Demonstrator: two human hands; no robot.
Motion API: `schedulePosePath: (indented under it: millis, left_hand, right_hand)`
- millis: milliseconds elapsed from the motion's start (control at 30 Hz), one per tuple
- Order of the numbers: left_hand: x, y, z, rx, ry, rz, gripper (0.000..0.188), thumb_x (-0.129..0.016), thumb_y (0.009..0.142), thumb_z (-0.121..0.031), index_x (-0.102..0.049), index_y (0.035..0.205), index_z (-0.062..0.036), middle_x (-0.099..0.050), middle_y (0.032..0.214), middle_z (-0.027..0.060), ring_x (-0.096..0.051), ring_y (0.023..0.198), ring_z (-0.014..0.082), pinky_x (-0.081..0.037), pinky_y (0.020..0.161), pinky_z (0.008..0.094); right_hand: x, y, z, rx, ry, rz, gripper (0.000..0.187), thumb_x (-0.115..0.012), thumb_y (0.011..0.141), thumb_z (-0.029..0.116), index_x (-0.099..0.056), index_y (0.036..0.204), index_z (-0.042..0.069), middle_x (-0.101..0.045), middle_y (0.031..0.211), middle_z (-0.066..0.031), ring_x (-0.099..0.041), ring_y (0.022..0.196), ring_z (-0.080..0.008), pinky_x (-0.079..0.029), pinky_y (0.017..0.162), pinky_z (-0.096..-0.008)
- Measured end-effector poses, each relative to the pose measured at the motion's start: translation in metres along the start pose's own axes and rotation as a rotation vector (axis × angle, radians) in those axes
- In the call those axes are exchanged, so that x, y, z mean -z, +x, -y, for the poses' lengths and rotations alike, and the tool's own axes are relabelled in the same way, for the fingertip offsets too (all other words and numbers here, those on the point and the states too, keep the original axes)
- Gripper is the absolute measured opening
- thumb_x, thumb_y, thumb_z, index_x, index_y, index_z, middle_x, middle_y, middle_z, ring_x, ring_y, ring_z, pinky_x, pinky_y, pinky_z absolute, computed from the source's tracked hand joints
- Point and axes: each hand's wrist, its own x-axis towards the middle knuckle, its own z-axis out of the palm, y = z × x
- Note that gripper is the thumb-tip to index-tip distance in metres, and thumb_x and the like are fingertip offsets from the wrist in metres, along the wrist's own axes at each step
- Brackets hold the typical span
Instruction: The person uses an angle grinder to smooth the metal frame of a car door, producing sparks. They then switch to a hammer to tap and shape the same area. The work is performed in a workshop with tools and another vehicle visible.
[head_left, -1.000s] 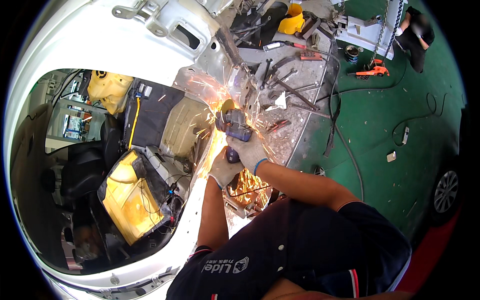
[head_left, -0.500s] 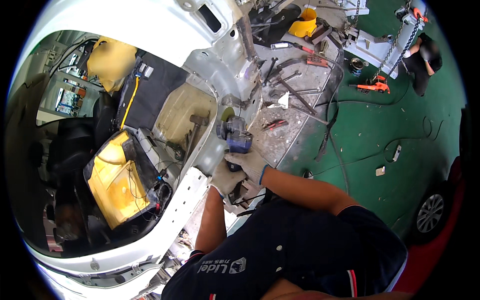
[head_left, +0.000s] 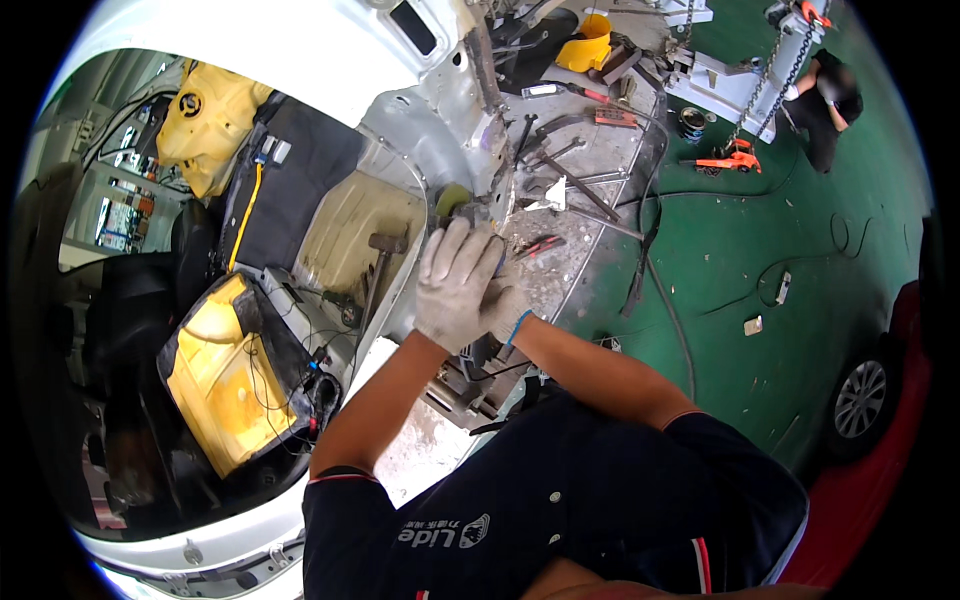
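An angle grinder (head_left: 500,262) with a greenish disc (head_left: 453,197) is held against the wheel-arch area of a white car body (head_left: 455,140). Both my hands wear pale knit gloves. My left hand (head_left: 455,280) lies over the front of the tool, its fingers curved across the body and hiding most of it. Just behind it, my right hand (head_left: 506,308) is closed round the grinder's grip, the fingers partly covered by the left hand. Below the hands a dark end of the tool shows.
A hammer (head_left: 383,262) lies inside the car body, near yellow foam (head_left: 235,385). Right of the hands, wrenches (head_left: 600,178), red-handled pliers (head_left: 541,246) and a yellow container (head_left: 586,45) rest on a grey platform. Cables cross the green floor; a person (head_left: 832,110) crouches far right beside chained equipment.
My left hand has moved from the rear of the grinder up and forward onto its front. The right hand stays on the tool. The whole view has shifted slightly.
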Motion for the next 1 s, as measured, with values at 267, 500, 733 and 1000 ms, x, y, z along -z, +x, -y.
schedulePosePath:
  millis: [267, 500, 733, 1000]
  left_hand:
    - [-0.02, 0.008, 0.029, -0.168, 0.004, 0.32, 0.082, -0.076, 0.078, -0.049, -0.061, 0.147, -0.007, -0.055, 0.153, 0.0116, -0.034, 0.157, 0.0316, -0.013, 0.133, 0.0528]
    - [-0.028, 0.005, 0.035, -0.197, 0.012, 0.316, 0.082, -0.076, 0.075, -0.045, -0.061, 0.147, -0.0084, -0.055, 0.152, 0.0118, -0.033, 0.157, 0.0316, -0.012, 0.133, 0.0526]
    - [-0.029, 0.013, 0.04, -0.265, -0.08, 0.232, 0.08, -0.075, 0.071, -0.037, -0.063, 0.143, -0.0048, -0.059, 0.148, 0.0147, -0.043, 0.152, 0.0335, -0.016, 0.131, 0.0534]
    - [-0.033, 0.016, 0.044, -0.308, -0.133, 0.204, 0.076, -0.077, 0.068, -0.031, -0.066, 0.138, -0.0016, -0.061, 0.142, 0.0133, -0.046, 0.148, 0.0334, -0.022, 0.13, 0.0519]
  right_hand:
    - [-0.035, 0.004, 0.027, -0.044, 0.426, -0.319, 0.045, -0.039, 0.111, 0.027, -0.046, 0.153, 0.013, -0.057, 0.15, -0.0151, -0.055, 0.138, -0.0326, -0.043, 0.12, -0.0479]
    - [-0.031, 0.001, 0.018, 0.11, -0.671, -0.126, 0.053, -0.04, 0.111, 0.027, -0.035, 0.162, 0.013, -0.053, 0.155, -0.015, -0.048, 0.146, -0.0271, -0.035, 0.126, -0.0433]
    - [-0.015, 0.016, -0.007, 0.211, -0.481, -0.134, 0.05, -0.038, 0.111, 0.028, -0.039, 0.159, 0.013, -0.053, 0.155, -0.0147, -0.044, 0.149, -0.0302, -0.032, 0.127, -0.0466]
    - [-0.039, 0.01, 0.001, 0.185, -0.032, -0.252, 0.04, -0.039, 0.112, 0.028, -0.054, 0.146, 0.013, -0.058, 0.15, -0.0133, -0.057, 0.137, -0.0313, -0.045, 0.119, -0.0473]
